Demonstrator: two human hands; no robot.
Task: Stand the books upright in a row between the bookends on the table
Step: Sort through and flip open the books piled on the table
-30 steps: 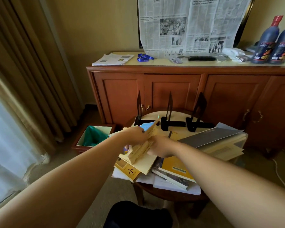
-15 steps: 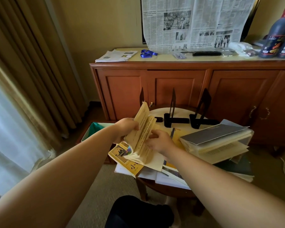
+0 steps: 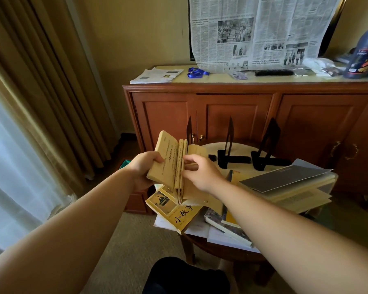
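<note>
So far none stand: both hands grasp one book; bookends empty, I judge.

Black bookends, tan-paged book, yellow book with black characters.

Dim, warm room; daylight glows through the curtain at left. Wide-angle bending at edges; slight softness overall.
</note>
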